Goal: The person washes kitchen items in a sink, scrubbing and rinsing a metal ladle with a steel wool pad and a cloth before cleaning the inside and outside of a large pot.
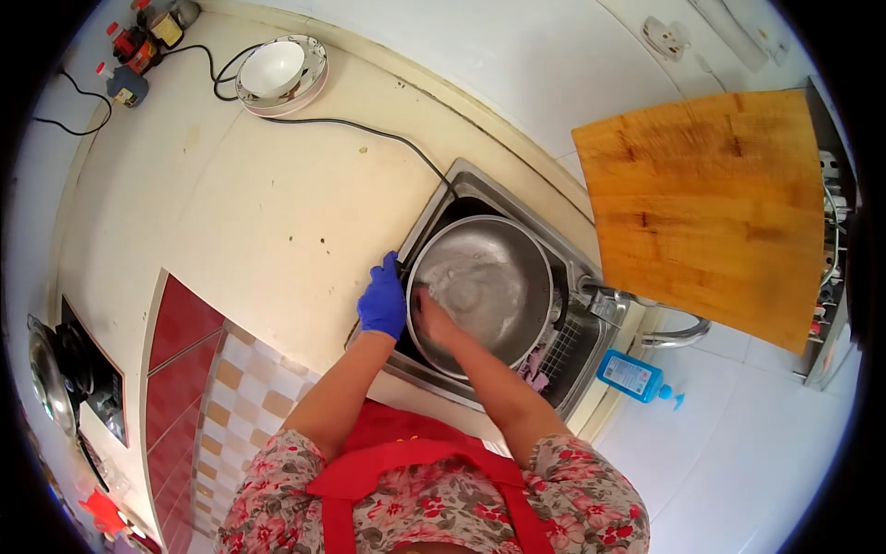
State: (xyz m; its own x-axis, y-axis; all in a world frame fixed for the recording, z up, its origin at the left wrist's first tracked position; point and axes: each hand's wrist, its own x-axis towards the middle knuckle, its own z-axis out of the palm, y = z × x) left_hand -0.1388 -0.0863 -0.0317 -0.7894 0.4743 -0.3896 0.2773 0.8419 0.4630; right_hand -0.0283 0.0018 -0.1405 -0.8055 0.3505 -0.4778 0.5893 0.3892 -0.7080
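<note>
A large round steel pot [494,277] with cloudy water in it sits over the sink. My left hand [384,300], in a blue glove, is closed on the pot's dark handle at its left side. Inside the pot, my right hand [432,316] is bare and reaches down by the left inner wall. Motion smears its fingers, so whether it holds anything is hidden. A second black handle [561,307] shows on the pot's right side.
The steel sink [577,406] has a tap [678,334] at its right, near a blue pump bottle [631,377]. A wooden board [706,212] stands right. Stacked bowls [275,70] sit on the counter [231,212], a black cord [369,129] beside them. Sauce bottles [138,51] stand far left.
</note>
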